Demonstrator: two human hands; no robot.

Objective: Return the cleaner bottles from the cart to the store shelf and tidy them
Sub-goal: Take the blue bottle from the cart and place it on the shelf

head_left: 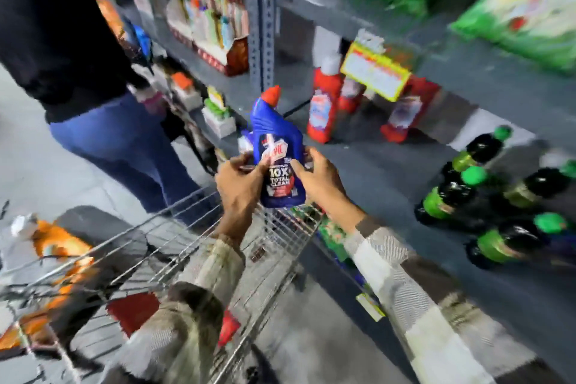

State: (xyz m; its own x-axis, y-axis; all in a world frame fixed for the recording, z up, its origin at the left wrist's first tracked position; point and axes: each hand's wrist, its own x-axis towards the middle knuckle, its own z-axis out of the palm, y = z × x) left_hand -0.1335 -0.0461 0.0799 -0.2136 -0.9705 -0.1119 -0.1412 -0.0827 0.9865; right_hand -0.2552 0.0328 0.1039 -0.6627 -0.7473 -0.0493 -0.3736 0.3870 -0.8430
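Nearest lay the wire cart, with orange and red packs inside it. Above its far rim, both hands gripped a blue bottle with a red cap: the left hand clasped its left side and the right hand its right side, fingers curled around the label. The bottle was upright, lifted clear of the cart, near the grey shelf. To the right on the shelf stood dark bottles with green caps. Farther back stood red bottles. A person in jeans stood to the left.
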